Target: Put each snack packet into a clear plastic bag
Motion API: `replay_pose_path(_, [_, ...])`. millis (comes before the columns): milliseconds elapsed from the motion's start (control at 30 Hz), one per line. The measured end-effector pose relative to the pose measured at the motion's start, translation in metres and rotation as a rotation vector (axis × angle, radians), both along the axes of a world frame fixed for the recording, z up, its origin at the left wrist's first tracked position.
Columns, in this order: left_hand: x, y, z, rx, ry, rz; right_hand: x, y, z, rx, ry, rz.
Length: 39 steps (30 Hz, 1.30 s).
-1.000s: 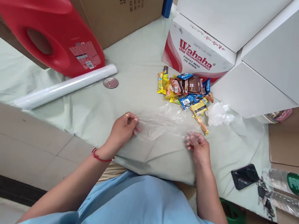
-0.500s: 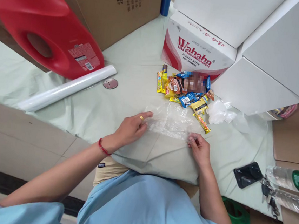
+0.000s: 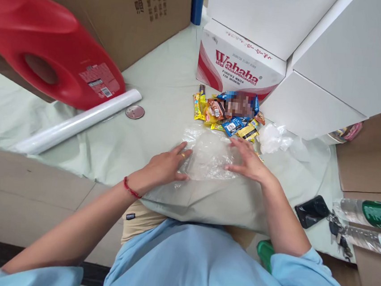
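A clear plastic bag [image 3: 209,156] lies spread on the pale green cloth in front of me, slightly puffed at its far side. My left hand [image 3: 168,162] rests at the bag's left edge with fingers apart. At the right edge, my right hand [image 3: 247,161] is open, its fingers spread over the plastic. Just beyond the bag is a pile of small wrapped snacks [image 3: 234,125] in yellow, blue and brown; part of the pile is blurred out. A crumpled white plastic bag [image 3: 272,137] sits right of the snacks.
A white plastic roll [image 3: 81,121], a round metallic disc [image 3: 135,112] and a red jug [image 3: 58,45] are at left. White boxes [image 3: 326,61] and a Wahaha carton [image 3: 235,62] stand behind. A black phone [image 3: 312,212], keys [image 3: 339,236] and bottles [image 3: 369,213] lie at right.
My right hand has let go of the bag's near right corner and moved up and left over it, fingers spreading. The bag has puffed up a little. The view has shifted slightly.
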<state>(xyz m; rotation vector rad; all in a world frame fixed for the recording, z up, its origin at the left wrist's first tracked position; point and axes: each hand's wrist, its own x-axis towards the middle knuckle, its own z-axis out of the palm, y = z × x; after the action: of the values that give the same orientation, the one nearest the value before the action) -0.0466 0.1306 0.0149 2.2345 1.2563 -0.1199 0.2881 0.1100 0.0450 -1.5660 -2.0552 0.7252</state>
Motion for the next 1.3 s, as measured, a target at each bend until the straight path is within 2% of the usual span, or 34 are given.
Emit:
replay_pose_path(100, [-0.002,-0.004,0.0,-0.003,0.001,-0.041,-0.017,-0.001,0.004,-0.082,-0.191,0.124])
replay_pose_path(200, [-0.006,-0.008,-0.003,0.001,-0.029,-0.065,-0.025,-0.03,0.023,-0.099,-0.288,0.238])
replay_pose_path(300, [-0.008,-0.011,-0.004,-0.016,-0.029,-0.077,-0.023,-0.071,0.049,-0.269,-0.211,0.429])
replay_pose_path(367, [-0.009,-0.013,-0.005,-0.011,-0.043,-0.087,-0.017,-0.088,0.061,-0.416,-0.076,0.484])
replay_pose_path(400, [-0.009,-0.013,-0.005,-0.003,-0.055,-0.092,-0.014,-0.091,0.063,-0.436,-0.002,0.441])
replay_pose_path(467, [-0.008,-0.015,-0.005,0.018,-0.068,-0.102,-0.011,-0.082,0.058,-0.332,0.133,0.202])
replay_pose_path(533, [-0.006,-0.016,-0.004,0.029,-0.047,-0.114,-0.013,-0.06,0.041,-0.179,0.25,-0.12])
replay_pose_path(567, [-0.005,-0.016,-0.003,0.031,-0.03,-0.117,-0.015,-0.047,0.031,-0.165,0.324,-0.242])
replay_pose_path(600, [-0.004,-0.017,-0.002,0.032,-0.012,-0.115,-0.019,-0.035,0.02,-0.216,0.416,-0.307])
replay_pose_path(667, [-0.003,-0.02,0.001,0.034,0.023,-0.084,-0.026,-0.017,0.002,-0.405,0.587,-0.282])
replay_pose_path(733, [-0.004,-0.025,0.003,0.041,0.032,-0.039,-0.029,-0.013,-0.007,-0.566,0.659,-0.134])
replay_pose_path(767, [-0.006,-0.027,0.002,0.049,0.02,-0.02,-0.028,-0.016,-0.007,-0.594,0.646,-0.063])
replay_pose_path(900, [-0.016,-0.035,-0.009,0.104,-0.087,0.039,-0.007,-0.05,0.011,-0.455,0.459,0.131])
replay_pose_path(967, [-0.022,-0.039,-0.019,0.145,-0.145,0.072,0.006,-0.073,0.019,-0.427,0.37,0.213])
replay_pose_path(1167, [-0.039,-0.055,-0.043,0.231,-0.369,0.14,0.032,-0.136,0.027,-0.56,0.081,0.338])
replay_pose_path(1233, [-0.046,-0.059,-0.042,0.212,-0.425,0.147,0.042,-0.145,0.039,-0.568,0.063,0.321])
replay_pose_path(1300, [-0.052,-0.06,-0.038,0.198,-0.463,0.149,0.047,-0.143,0.053,-0.451,0.072,0.172])
